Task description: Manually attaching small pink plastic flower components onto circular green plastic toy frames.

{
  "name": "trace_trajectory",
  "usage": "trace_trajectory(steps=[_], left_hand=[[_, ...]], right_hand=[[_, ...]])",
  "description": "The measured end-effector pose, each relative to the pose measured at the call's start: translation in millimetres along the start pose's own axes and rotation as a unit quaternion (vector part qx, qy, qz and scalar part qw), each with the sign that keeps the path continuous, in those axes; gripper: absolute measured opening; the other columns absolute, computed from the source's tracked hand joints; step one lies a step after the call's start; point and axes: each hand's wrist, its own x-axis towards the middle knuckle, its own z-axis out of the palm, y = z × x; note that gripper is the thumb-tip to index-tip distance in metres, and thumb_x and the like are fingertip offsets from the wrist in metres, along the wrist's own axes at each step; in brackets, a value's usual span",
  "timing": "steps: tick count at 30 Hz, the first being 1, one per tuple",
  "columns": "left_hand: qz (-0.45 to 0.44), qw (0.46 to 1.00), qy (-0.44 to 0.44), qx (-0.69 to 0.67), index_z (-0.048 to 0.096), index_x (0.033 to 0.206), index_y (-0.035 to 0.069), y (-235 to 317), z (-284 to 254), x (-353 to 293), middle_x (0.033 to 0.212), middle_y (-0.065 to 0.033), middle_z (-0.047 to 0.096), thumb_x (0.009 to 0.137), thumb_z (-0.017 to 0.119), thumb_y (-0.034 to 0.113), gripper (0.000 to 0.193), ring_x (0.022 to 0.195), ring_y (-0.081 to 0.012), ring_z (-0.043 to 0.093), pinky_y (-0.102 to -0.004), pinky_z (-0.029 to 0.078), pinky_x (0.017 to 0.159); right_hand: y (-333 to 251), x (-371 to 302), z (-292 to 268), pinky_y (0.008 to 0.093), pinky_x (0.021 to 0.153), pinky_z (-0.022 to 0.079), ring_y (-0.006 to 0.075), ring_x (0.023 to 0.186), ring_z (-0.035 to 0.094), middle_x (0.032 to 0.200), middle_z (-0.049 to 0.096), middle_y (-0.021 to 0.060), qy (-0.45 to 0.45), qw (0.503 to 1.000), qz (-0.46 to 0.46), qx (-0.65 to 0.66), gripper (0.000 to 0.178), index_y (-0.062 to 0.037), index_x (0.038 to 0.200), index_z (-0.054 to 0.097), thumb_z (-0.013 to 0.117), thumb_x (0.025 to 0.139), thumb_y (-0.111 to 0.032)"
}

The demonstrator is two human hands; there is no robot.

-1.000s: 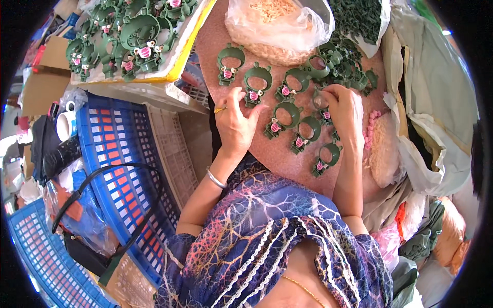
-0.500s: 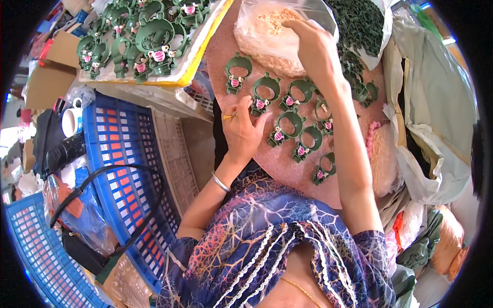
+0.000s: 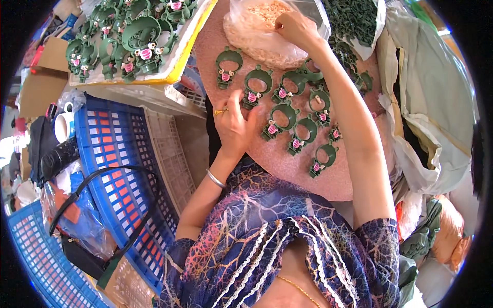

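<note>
Several dark green plastic ring pieces, each with a pink-and-white striped figure at its base, lie in loose rows on the pinkish tabletop (image 3: 287, 179). My left hand (image 3: 235, 123) rests at the table's left edge, thumb apart. Its fingertips are beside the base of one green ring piece (image 3: 258, 81) and seem to touch it. Over a clear plastic bag (image 3: 241, 38) of small pale pieces (image 3: 267, 14) is my right hand (image 3: 299, 31), fingers curled together in a pinch. What lies between those fingertips is hidden. My right forearm covers part of the rows.
A white tray with a yellow edge (image 3: 177, 72), heaped with finished-looking green rings, stands at upper left. A sack of small dark green parts (image 3: 354, 18) lies at far right. Blue plastic baskets (image 3: 110, 143) stand to my left, and greyish sacking (image 3: 431, 97) hangs at right.
My right hand's fingers have drawn together over the bag, and its forearm has swung right, uncovering more ring pieces. My left hand stays beside the same ring piece. The view has shifted slightly.
</note>
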Motion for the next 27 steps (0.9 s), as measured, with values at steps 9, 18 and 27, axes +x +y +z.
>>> trace_trajectory(steps=[9,18,27], left_hand=[[0.008,1.000,0.005,0.006,0.054,0.124,0.001,3.2,1.2,0.1,0.099,-0.0159,0.070,0.076,0.085,0.017,0.060,0.091,-0.0330,0.063,-0.0422,0.048,0.082],[-0.015,1.000,0.004,-0.005,0.052,0.126,0.002,-0.2,-1.4,-2.7,0.102,-0.0166,0.072,0.074,0.086,0.015,0.063,0.093,-0.0331,0.066,-0.0419,0.049,0.086],[-0.023,1.000,0.000,-0.014,0.052,0.126,0.004,2.6,-1.3,-2.0,0.102,-0.0166,0.072,0.072,0.086,0.011,0.065,0.094,-0.0336,0.066,-0.0418,0.049,0.086]], right_hand=[[-4.5,-19.0,-2.7,0.0434,0.087,0.052,0.0351,0.103,0.067,0.104,0.072,0.0142,0.027,0.998,-0.023,0.057,0.022,-0.0141,0.111,0.073,0.061,0.093,-0.018],[-9.1,-17.2,-5.3,0.0368,0.074,0.054,0.0241,0.083,0.071,0.095,0.074,0.0118,0.055,0.967,0.103,0.228,0.023,-0.0123,0.098,0.077,0.077,0.082,-0.030],[26.0,-16.3,15.9,0.0341,0.078,0.054,0.0227,0.088,0.072,0.100,0.075,0.0145,0.023,0.968,0.117,0.223,0.029,-0.0068,0.110,0.073,0.071,0.088,-0.026]])
